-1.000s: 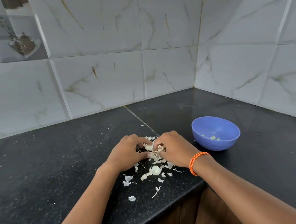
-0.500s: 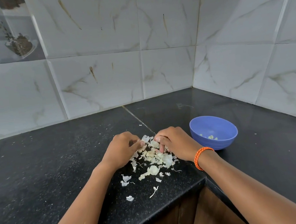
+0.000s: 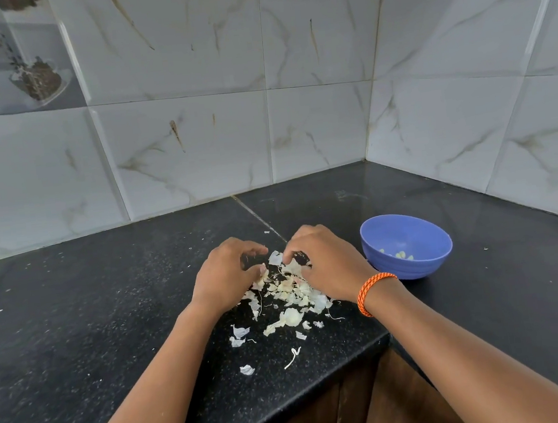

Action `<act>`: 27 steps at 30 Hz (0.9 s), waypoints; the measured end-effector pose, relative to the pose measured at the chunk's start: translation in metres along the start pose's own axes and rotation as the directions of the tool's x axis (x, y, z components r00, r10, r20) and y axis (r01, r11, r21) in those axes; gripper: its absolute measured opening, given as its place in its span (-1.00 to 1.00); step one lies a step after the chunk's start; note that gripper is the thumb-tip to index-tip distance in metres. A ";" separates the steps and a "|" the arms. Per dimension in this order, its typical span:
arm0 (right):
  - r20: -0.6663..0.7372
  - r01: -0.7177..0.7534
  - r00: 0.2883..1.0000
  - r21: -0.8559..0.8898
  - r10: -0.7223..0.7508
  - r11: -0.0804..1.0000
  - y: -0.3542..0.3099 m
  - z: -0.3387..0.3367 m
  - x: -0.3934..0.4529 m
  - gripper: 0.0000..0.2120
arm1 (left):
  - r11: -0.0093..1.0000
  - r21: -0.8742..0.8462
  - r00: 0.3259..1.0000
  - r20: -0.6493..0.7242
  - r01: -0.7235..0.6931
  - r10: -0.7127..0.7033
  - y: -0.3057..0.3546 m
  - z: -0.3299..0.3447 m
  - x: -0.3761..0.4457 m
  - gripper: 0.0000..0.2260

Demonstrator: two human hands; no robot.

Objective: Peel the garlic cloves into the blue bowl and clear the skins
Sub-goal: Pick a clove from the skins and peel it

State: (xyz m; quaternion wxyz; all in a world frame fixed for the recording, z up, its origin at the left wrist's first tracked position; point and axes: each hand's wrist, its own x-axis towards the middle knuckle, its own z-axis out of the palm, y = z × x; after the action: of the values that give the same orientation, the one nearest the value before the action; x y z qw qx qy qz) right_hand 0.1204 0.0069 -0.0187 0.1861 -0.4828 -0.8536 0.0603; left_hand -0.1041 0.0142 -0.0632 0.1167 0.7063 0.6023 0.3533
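Observation:
A pile of papery garlic skins lies on the black counter near its front edge. My left hand curls over the pile's left side with its fingertips in the skins. My right hand, with an orange band on its wrist, curls over the pile's far right side. A white skin flake sticks up between the two hands. The blue bowl stands just right of my right hand and holds a few peeled cloves.
Loose skin scraps and a thin stem lie scattered toward the counter's front edge. Tiled walls meet in a corner behind the bowl. Dark cabinet doors sit below the counter.
Both hands came down from holding skins together just above the pile and now claw into it on the counter, drawing the skins toward each other.

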 end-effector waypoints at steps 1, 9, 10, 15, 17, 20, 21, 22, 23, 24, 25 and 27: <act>-0.020 0.035 0.999 0.021 -0.034 0.999 -0.003 0.000 -0.001 -0.73 | 1.000 -0.002 0.999 -0.030 -0.015 0.015 0.001 0.000 0.000 -0.78; 0.024 0.076 0.997 -0.111 -0.074 0.991 -0.015 0.022 -0.005 -0.92 | 0.999 -0.038 0.994 -0.112 -0.018 0.014 0.004 0.002 0.001 -0.89; 0.023 0.068 0.998 -0.095 -0.066 0.993 -0.014 0.023 -0.005 -0.92 | 0.999 -0.028 0.994 -0.107 -0.020 0.017 0.004 0.003 0.001 -0.88; -0.019 0.019 1.000 0.032 -0.019 0.999 -0.009 0.016 -0.003 -0.90 | 0.999 -0.001 0.995 -0.089 -0.033 0.033 0.001 0.006 0.003 -0.89; -0.001 0.009 1.000 0.012 -0.009 1.000 -0.005 0.011 -0.003 -0.91 | 0.999 -0.004 0.996 -0.084 -0.039 0.039 0.001 0.006 0.003 -0.89; 0.082 0.012 0.997 -0.073 -0.006 0.997 -0.005 0.010 -0.005 -0.91 | 0.999 -0.014 0.997 -0.075 -0.039 0.038 0.001 0.008 0.003 -0.89; 0.086 0.014 0.996 -0.085 -0.006 0.996 -0.005 0.013 -0.006 -0.90 | 0.999 -0.014 0.997 -0.069 -0.037 0.036 0.002 0.009 0.002 -0.90; 0.076 0.013 0.997 -0.092 -0.006 0.996 -0.005 0.015 -0.006 -0.89 | 0.999 -0.013 0.997 -0.062 -0.038 0.038 0.002 0.010 0.002 -0.90; 0.057 0.014 0.998 -0.104 -0.008 0.995 -0.005 0.018 -0.006 -0.89 | 0.999 -0.011 0.998 -0.056 -0.041 0.040 0.003 0.010 0.002 -0.90; 0.040 0.017 0.999 -0.114 -0.013 0.993 -0.005 0.019 -0.006 -0.88 | 0.999 -0.008 0.998 -0.052 -0.044 0.043 0.004 0.010 0.002 -0.90; 0.031 0.021 0.999 -0.122 -0.018 0.992 -0.005 0.020 -0.005 -0.88 | 0.999 -0.006 0.998 -0.047 -0.046 0.046 0.004 0.010 0.002 -0.90; 0.021 0.025 1.000 -0.114 -0.023 0.993 -0.005 0.019 -0.004 -0.87 | 0.999 -0.003 0.998 -0.040 -0.048 0.048 0.007 0.010 0.001 -0.90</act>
State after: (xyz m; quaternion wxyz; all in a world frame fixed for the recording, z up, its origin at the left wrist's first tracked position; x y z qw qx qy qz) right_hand 0.1112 0.0023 -0.0358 0.1503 -0.4819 -0.8631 0.0137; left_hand -0.0925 0.0155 -0.0660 0.0976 0.7131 0.5867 0.3711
